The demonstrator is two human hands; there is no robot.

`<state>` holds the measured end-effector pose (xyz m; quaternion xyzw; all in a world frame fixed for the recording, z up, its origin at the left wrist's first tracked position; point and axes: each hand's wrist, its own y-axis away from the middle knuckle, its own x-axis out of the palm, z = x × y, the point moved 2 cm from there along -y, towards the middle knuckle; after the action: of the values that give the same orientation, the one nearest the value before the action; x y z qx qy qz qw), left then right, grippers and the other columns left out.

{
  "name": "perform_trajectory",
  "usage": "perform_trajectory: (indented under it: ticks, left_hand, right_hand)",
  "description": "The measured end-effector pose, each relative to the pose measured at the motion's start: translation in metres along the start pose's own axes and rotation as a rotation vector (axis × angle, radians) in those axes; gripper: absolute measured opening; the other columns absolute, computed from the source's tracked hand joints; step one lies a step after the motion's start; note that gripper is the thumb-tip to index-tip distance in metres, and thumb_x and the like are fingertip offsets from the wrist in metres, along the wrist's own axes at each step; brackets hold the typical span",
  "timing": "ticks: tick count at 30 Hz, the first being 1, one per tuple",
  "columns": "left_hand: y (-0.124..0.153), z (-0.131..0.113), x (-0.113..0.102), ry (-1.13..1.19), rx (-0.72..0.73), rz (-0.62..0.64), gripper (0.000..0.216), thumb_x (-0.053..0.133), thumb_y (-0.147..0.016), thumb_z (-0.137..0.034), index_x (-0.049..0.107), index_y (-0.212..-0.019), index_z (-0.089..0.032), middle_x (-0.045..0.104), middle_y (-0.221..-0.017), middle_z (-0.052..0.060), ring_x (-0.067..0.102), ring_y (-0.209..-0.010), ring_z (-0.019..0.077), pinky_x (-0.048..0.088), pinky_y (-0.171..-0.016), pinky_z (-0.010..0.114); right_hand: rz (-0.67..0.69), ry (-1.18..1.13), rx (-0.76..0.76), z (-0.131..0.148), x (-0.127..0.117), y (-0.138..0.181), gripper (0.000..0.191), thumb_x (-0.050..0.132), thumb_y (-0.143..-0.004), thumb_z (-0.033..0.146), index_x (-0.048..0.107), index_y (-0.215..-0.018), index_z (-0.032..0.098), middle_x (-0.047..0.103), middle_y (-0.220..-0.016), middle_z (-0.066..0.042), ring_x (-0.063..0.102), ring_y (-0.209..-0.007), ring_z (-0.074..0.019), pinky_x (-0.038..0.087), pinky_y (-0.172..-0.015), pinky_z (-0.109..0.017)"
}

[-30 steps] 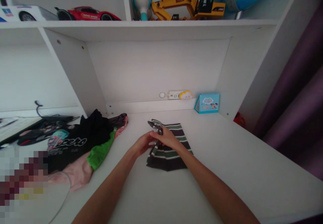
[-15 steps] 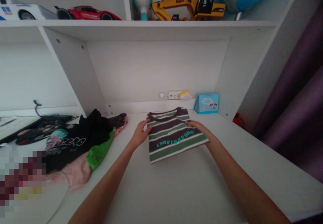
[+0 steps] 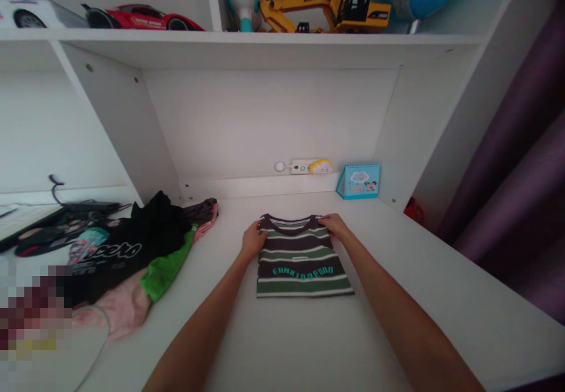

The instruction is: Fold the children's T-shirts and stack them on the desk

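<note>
A folded striped T-shirt (image 3: 304,255) in green, dark brown and white lies on the white desk (image 3: 282,345), neckline toward the wall and teal lettering nearest me. My left hand (image 3: 255,238) pinches its upper left corner by the shoulder. At the upper right corner, my right hand (image 3: 334,225) grips the other shoulder between thumb and fingers. Both forearms reach in from the bottom, one along each side of the shirt.
Left of my arm lies a heap of clothes (image 3: 128,251), black, green and pink. A blue desk calendar (image 3: 361,181) stands at the back right, beside a power strip (image 3: 302,166). Overhead, a shelf (image 3: 282,37) carries a toy excavator (image 3: 326,8) and a red toy car (image 3: 145,17).
The shirt has come down from a tilted, raised position to lie flat and straight, closer to me. My right hand has shifted from its side to the upper right corner.
</note>
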<state>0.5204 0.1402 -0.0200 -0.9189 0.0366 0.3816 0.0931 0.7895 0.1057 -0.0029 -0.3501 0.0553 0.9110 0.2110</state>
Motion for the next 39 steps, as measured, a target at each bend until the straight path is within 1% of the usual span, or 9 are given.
perform_trajectory:
  ticks: [6,12,16,21,26,29,32,35,39]
  left_hand:
    - [0.02,0.003,0.008,0.026,0.098,-0.09,0.05,0.051,-0.079,-0.026,0.039,-0.127,-0.023,0.057,-0.115,0.005,0.059,-0.086,0.0173,0.042,-0.081,0.03]
    - [0.022,0.0,0.005,-0.011,0.132,-0.091,0.039,0.049,-0.08,-0.025,0.05,-0.118,-0.02,0.057,-0.114,0.005,0.056,-0.093,0.0188,0.041,-0.084,0.03]
    - [0.021,0.001,0.006,-0.039,0.117,-0.092,0.039,0.048,-0.081,-0.026,0.05,-0.119,-0.018,0.057,-0.114,0.007,0.055,-0.095,0.0195,0.041,-0.084,0.031]
    - [0.021,0.0,0.007,-0.056,0.12,-0.102,0.039,0.047,-0.082,-0.026,0.049,-0.121,-0.019,0.057,-0.113,0.008,0.054,-0.098,0.0199,0.04,-0.085,0.031]
    - [0.02,-0.002,0.005,-0.071,0.158,-0.155,0.034,0.05,-0.08,-0.024,0.056,-0.113,-0.015,0.054,-0.114,0.01,0.053,-0.1,0.0199,0.04,-0.088,0.031]
    - [0.019,0.0,0.005,0.009,0.162,-0.178,0.03,0.047,-0.082,-0.023,0.058,-0.108,-0.014,0.056,-0.111,0.01,0.054,-0.098,0.019,0.041,-0.087,0.031]
    - [0.019,0.003,0.003,0.147,0.161,-0.203,0.032,0.043,-0.084,-0.024,0.054,-0.113,-0.016,0.057,-0.111,0.009,0.057,-0.093,0.018,0.044,-0.084,0.032]
    - [0.019,0.005,0.003,0.19,0.152,-0.215,0.035,0.043,-0.083,-0.024,0.051,-0.116,-0.015,0.056,-0.113,0.011,0.057,-0.092,0.0183,0.045,-0.083,0.033]
    - [0.019,0.006,0.005,0.18,0.138,-0.185,0.033,0.044,-0.083,-0.024,0.051,-0.114,-0.015,0.056,-0.113,0.01,0.058,-0.09,0.0177,0.045,-0.084,0.033]
  right_hand:
    - [-0.098,0.177,-0.208,0.011,-0.002,-0.004,0.02,0.051,-0.074,0.02,0.062,-0.09,0.02,0.062,-0.091,-0.004,0.055,-0.087,-0.0166,0.039,-0.078,-0.026]
    - [-0.12,0.299,-0.265,0.021,0.006,0.001,0.039,0.043,-0.081,0.019,0.047,-0.119,0.015,0.053,-0.111,-0.012,0.049,-0.1,-0.0213,0.036,-0.085,-0.031]
    - [-0.109,0.369,-0.292,0.028,0.029,0.03,0.053,0.039,-0.085,0.031,0.031,-0.132,0.009,0.035,-0.131,-0.021,0.034,-0.118,-0.0295,0.03,-0.092,-0.039]
    - [0.085,0.514,-0.278,0.024,0.061,0.07,0.078,0.03,-0.082,0.059,0.02,-0.137,0.005,0.013,-0.142,-0.021,0.005,-0.129,-0.0369,0.011,-0.099,-0.053]
    - [0.116,0.507,-0.21,0.043,0.067,0.103,0.084,0.028,-0.079,0.065,0.02,-0.137,0.005,0.01,-0.142,-0.022,0.001,-0.128,-0.0395,0.002,-0.096,-0.058]
    - [0.108,0.458,-0.28,0.063,0.08,0.133,0.088,0.028,-0.074,0.07,0.02,-0.138,0.01,0.01,-0.143,-0.02,-0.001,-0.127,-0.0422,0.0,-0.094,-0.062]
    - [0.171,0.439,-0.314,0.065,0.088,0.149,0.088,0.029,-0.073,0.072,0.018,-0.139,0.016,0.011,-0.144,-0.017,-0.003,-0.127,-0.0428,-0.002,-0.092,-0.063]
    - [0.177,0.47,-0.268,0.046,0.074,0.137,0.088,0.031,-0.07,0.074,0.018,-0.139,0.022,0.009,-0.144,-0.014,-0.006,-0.126,-0.0445,-0.002,-0.09,-0.065]
    - [0.132,0.543,-0.194,-0.002,0.028,0.093,0.088,0.028,-0.066,0.079,0.018,-0.138,0.029,0.011,-0.145,-0.01,-0.005,-0.127,-0.0438,0.0,-0.091,-0.065]
